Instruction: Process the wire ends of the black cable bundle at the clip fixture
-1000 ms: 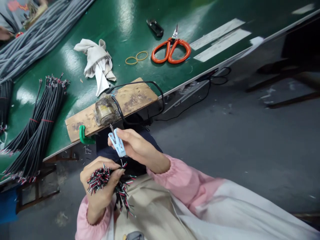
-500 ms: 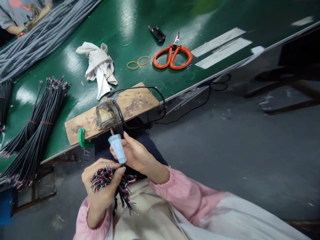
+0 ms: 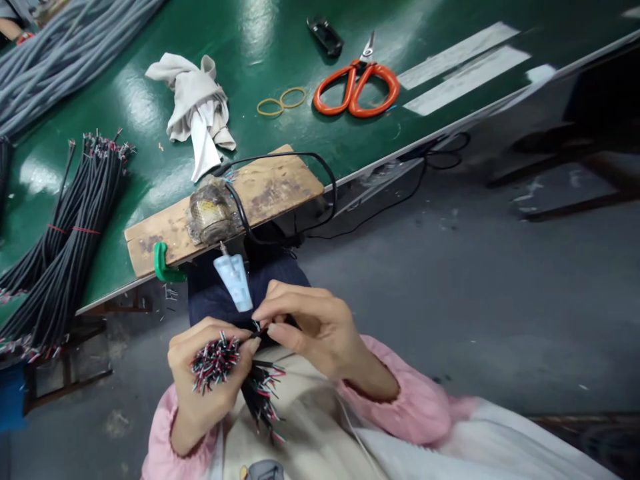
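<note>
My left hand (image 3: 207,373) is wrapped round a bundle of black cables (image 3: 216,362), whose stripped ends show red, white and black wires. More cable ends (image 3: 265,397) hang out below it, over my lap. The fingers of my right hand (image 3: 313,327) pinch the thin wire ends (image 3: 259,328) of one cable just beside my left thumb. Above both hands, a pale blue cone (image 3: 234,283) sits on the metal shaft of a small motor (image 3: 213,212), apart from my fingers. That motor is fixed to a wooden board (image 3: 275,190) at the table edge.
A green clamp (image 3: 163,262) grips the board's left end. On the green table (image 3: 280,47) lie tied black cable bundles (image 3: 95,200), grey cables (image 3: 65,67), a white cloth (image 3: 193,100), rubber bands (image 3: 281,101), orange-handled scissors (image 3: 356,87) and a black snipper (image 3: 325,35). A person's arm (image 3: 9,28) shows top left.
My right hand has moved from beside the blue cone down and right, and now pinches wire ends at my left hand. A cable tip at the cone's lower end has come away.
</note>
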`<action>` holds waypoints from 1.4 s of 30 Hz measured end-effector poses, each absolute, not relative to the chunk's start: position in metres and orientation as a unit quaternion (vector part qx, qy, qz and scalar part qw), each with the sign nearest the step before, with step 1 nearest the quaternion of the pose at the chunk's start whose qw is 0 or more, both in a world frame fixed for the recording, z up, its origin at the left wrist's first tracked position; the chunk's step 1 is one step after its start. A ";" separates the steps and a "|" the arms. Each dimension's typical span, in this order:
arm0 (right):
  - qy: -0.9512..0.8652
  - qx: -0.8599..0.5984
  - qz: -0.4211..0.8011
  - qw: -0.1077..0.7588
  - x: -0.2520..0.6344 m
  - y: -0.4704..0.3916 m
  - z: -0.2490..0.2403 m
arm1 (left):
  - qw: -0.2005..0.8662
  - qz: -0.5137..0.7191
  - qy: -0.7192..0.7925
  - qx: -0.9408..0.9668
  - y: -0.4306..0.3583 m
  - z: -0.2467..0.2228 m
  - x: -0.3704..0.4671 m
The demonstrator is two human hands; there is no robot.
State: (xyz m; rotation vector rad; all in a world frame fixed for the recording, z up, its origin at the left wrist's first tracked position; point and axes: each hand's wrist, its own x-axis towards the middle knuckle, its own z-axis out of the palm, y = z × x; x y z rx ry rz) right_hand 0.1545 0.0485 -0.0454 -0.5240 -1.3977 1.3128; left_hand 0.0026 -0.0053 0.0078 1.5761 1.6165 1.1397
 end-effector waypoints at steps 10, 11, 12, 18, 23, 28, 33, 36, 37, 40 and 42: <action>-0.820 -0.255 0.286 0.425 0.175 0.054 -0.026 | 0.294 0.425 0.598 0.613 -0.003 0.005 0.009; -0.824 -0.252 0.272 0.428 0.176 0.054 -0.026 | 0.293 0.423 0.600 0.612 -0.003 0.005 0.009; -0.826 -0.249 0.257 0.435 0.177 0.054 -0.028 | 0.292 0.423 0.603 0.610 -0.003 0.005 0.009; -0.803 -0.265 0.174 0.504 0.173 0.046 -0.041 | 0.273 0.405 0.626 0.608 -0.004 0.005 0.006; -0.683 -0.270 0.343 0.586 0.165 0.047 -0.048 | 0.282 0.405 0.626 0.604 -0.004 0.005 0.007; -0.661 -0.222 0.484 0.529 0.165 0.062 -0.050 | 0.310 0.393 0.622 0.602 -0.004 0.008 0.005; -0.662 -0.146 0.554 0.483 0.161 0.069 -0.051 | 0.337 0.375 0.613 0.609 -0.004 0.010 0.003; -0.612 -0.143 0.618 0.472 0.156 0.066 -0.054 | 0.349 0.375 0.605 0.610 -0.004 0.009 0.001; -0.584 -0.155 0.650 0.462 0.154 0.064 -0.055 | 0.350 0.377 0.605 0.608 -0.004 0.007 0.001; -0.478 -0.201 0.748 0.415 0.147 0.056 -0.057 | 0.349 0.394 0.607 0.595 -0.004 0.000 -0.003; -0.419 -0.214 0.789 0.394 0.142 0.051 -0.059 | 0.353 0.411 0.606 0.582 -0.005 -0.005 -0.006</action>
